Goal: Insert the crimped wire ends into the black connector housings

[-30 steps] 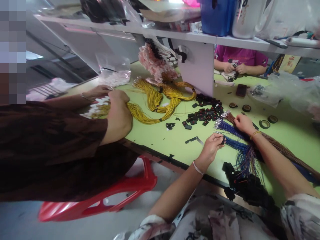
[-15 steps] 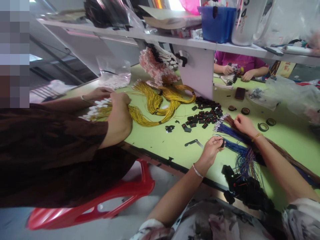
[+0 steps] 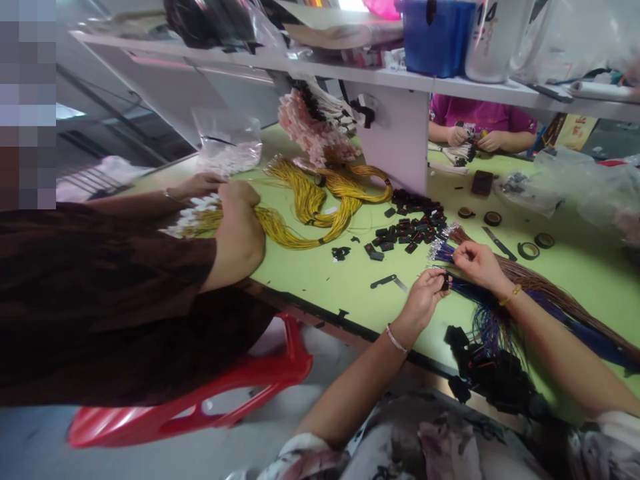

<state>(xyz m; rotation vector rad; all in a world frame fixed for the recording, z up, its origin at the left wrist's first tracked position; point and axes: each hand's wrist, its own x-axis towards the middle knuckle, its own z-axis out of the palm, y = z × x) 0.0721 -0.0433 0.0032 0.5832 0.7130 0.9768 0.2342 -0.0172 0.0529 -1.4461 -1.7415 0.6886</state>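
Observation:
My left hand (image 3: pixel 424 297) is closed on a small black connector housing (image 3: pixel 445 282) above the near side of the table. To its right, my right hand (image 3: pixel 477 263) is pinched over the silvery terminal ends of a blue wire bundle (image 3: pixel 441 251); whatever is between its fingertips is too small to make out. Brown wires (image 3: pixel 540 280) run beyond and under my right hand toward the right edge. Blue and purple wires (image 3: pixel 493 323) hang in front of it. Close to my body lies a pile of black housings with wires (image 3: pixel 495 380).
Loose black housings (image 3: pixel 413 230) are scattered mid-table, near a folding blade (image 3: pixel 384 282), a second blade (image 3: pixel 500 244) and tape rolls (image 3: pixel 529 251). A co-worker's arm (image 3: pixel 240 233) at left is over yellow wires (image 3: pixel 300 237). A shelf (image 3: pixel 320 72) crosses above; a red stool (image 3: pixel 200 400) stands below.
My right hand has moved left and slightly nearer, from the brown wires to the blue bundle's ends, uncovering a blade. My left hand keeps its hold. The person opposite has brought both hands closer together.

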